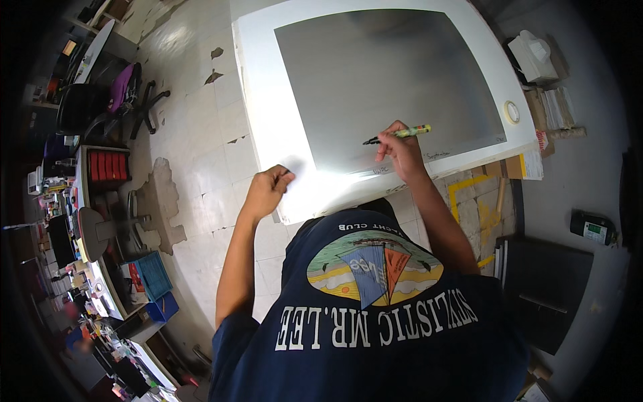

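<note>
A large dark grey sheet (375,74) lies on a white-topped table (258,74), with short handwriting along its near edge. My right hand (404,158) grips a marker pen (416,130) with a yellow-green barrel. Its dark tip points left and seems to hover over the sheet's near part, though contact is hard to judge. Over the table's near left corner, my left hand (266,192) is closed, thumb against the fingers. A small dark bit shows at its fingertips, too small to name. Bright glare covers the tabletop beside it.
A roll of tape (512,112) sits on the table's right margin. A tissue box (534,57) stands beyond the right edge. On the left are an office chair (110,100), cluttered desks and a blue crate (155,276). A black flat panel (542,291) leans at lower right.
</note>
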The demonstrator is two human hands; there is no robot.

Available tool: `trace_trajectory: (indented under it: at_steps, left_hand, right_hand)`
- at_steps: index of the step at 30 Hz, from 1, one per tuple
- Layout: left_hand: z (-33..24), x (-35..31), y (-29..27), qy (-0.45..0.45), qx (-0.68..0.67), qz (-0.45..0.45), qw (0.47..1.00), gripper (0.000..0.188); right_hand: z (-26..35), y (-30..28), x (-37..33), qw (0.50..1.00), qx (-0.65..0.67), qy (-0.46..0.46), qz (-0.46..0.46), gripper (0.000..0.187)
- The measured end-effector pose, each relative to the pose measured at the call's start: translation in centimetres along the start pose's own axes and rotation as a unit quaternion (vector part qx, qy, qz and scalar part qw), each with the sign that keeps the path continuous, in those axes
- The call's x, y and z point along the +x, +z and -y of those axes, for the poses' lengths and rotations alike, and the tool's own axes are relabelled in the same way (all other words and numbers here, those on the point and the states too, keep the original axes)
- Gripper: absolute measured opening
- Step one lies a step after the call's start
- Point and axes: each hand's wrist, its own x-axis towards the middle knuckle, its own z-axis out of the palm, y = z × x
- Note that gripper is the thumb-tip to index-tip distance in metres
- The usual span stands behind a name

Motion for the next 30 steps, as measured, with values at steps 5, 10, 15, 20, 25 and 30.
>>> trace_trajectory:
  at_steps: [5, 10, 15, 20, 25, 30]
  left_hand:
    - [6.4, 4.3, 4.4, 0.146, 0.076, -0.168, 0.972, 0.021]
    - [6.5, 6.4, 8.6, 0.237, 0.219, -0.261, 0.91, 0.042]
    - [6.3, 6.2, 8.4, 0.266, 0.281, -0.225, 0.894, 0.049]
    - [6.3, 6.4, 8.4, 0.263, 0.283, -0.227, 0.894, 0.049]
    - [6.2, 6.4, 8.5, 0.256, 0.274, -0.223, 0.9, 0.048]
    - [6.2, 6.4, 8.4, 0.261, 0.275, -0.23, 0.896, 0.048]
  right_hand:
    - [-6.9, -0.2, -1.4, 0.915, -0.393, -0.077, 0.055, 0.013]
    - [-11.3, 2.9, -2.4, 0.888, -0.44, -0.127, 0.05, 0.015]
    - [-12.0, 3.9, -2.2, 0.871, -0.455, -0.175, 0.053, 0.018]
    - [-12.4, 4.3, -2.2, 0.858, -0.456, -0.227, 0.06, 0.02]
    - [-12.2, 4.5, -2.2, 0.86, -0.452, -0.227, 0.068, 0.02]
    - [-11.8, 4.5, -2.2, 0.861, -0.456, -0.215, 0.071, 0.019]
